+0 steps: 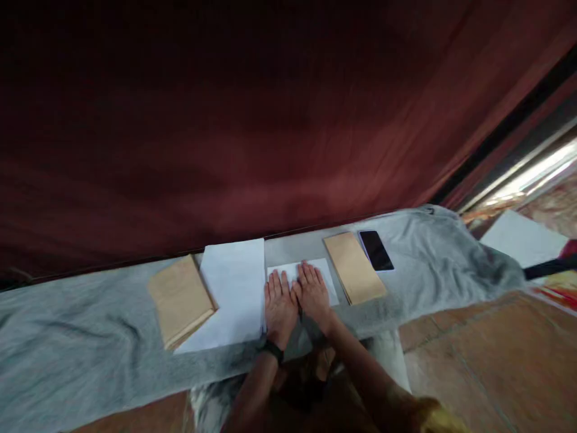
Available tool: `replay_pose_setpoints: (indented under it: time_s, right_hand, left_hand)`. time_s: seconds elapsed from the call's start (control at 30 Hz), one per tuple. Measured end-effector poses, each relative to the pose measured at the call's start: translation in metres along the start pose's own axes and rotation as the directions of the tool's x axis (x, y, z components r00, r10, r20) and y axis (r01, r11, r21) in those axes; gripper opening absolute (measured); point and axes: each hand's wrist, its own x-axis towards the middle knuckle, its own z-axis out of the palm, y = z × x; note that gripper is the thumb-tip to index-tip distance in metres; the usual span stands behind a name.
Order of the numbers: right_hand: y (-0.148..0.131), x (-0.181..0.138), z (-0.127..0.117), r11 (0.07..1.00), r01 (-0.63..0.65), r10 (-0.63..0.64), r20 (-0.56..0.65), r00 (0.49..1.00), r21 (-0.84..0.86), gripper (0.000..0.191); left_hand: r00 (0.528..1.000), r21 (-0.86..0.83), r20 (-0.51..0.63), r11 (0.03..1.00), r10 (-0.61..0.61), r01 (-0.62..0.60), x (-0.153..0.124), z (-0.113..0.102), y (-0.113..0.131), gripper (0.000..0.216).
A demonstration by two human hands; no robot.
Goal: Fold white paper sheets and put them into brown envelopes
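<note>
Both palms press flat on a white sheet of paper (325,278), which looks folded and lies on the grey cloth. My left hand (280,307), with a dark band at its wrist, covers the sheet's left part, fingers stretched out. Beside it my right hand (313,296) lies flat over the middle, the thumbs close together. Left of my hands is a stack of larger white paper (237,288). Brown envelopes or folded brown paper (180,297) overlap that stack's left edge. To the right sits another brown paper stack (355,267).
A phone (377,250) with a dark screen lies past the right brown stack. The grey cloth (419,264) covers a long narrow surface, wrinkled at both ends. A dark red fabric wall (270,150) rises directly behind it. Tiled floor (478,355) shows at the lower right.
</note>
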Motion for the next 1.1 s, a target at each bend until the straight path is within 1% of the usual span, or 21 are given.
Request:
replay_pose_setpoints:
  time_s: [0.23,0.43,0.6,0.7,0.77,0.83,0.9,1.0,1.1]
  right_hand:
    - [0.021,-0.01,-0.007,0.997,-0.053,0.05,-0.042,0.998,-0.063,0.058]
    - [0.03,-0.018,-0.009,0.992,-0.079,0.075,-0.044,0.996,-0.094,0.059]
    - [0.032,-0.021,-0.014,0.985,-0.138,0.133,-0.051,0.99,-0.102,0.056]
    - [0.023,-0.028,-0.018,0.977,-0.183,0.178,-0.053,0.983,-0.106,0.056]
    - [0.012,-0.035,-0.02,0.986,-0.143,0.141,-0.021,0.99,-0.091,0.056]
    - [0.001,-0.045,-0.022,0.998,-0.04,0.042,0.033,0.999,-0.057,0.054]
    - [-0.007,-0.055,-0.023,0.999,0.036,-0.034,0.056,0.998,-0.034,0.052]
    - [-0.007,-0.067,-0.026,0.997,0.041,-0.04,0.016,0.999,-0.057,0.052]
    - [0.004,-0.075,-0.03,0.995,0.043,-0.047,-0.031,0.998,-0.095,0.057]
  left_hand:
    - [0.999,-0.04,-0.037,0.999,-0.016,0.015,-0.001,0.003,0.0,0.063]
    - [0.998,-0.065,-0.064,0.998,-0.022,0.018,-0.002,0.005,0.0,0.069]
    - [0.998,-0.066,-0.053,0.997,-0.031,0.028,-0.002,0.005,0.0,0.069]
    - [0.998,-0.056,-0.048,0.998,-0.032,0.029,-0.002,0.004,0.001,0.069]
    - [0.999,-0.051,-0.039,0.998,-0.036,0.034,-0.002,0.004,0.001,0.068]
    - [0.999,-0.044,-0.025,0.998,-0.039,0.038,-0.001,0.004,0.001,0.066]
    - [0.999,-0.038,-0.013,0.999,-0.039,0.039,-0.001,0.004,0.001,0.065]
    - [0.999,-0.035,-0.007,0.999,-0.037,0.037,-0.001,0.004,0.001,0.066]
    - [0.999,-0.043,-0.01,0.998,-0.037,0.036,-0.001,0.004,0.001,0.066]
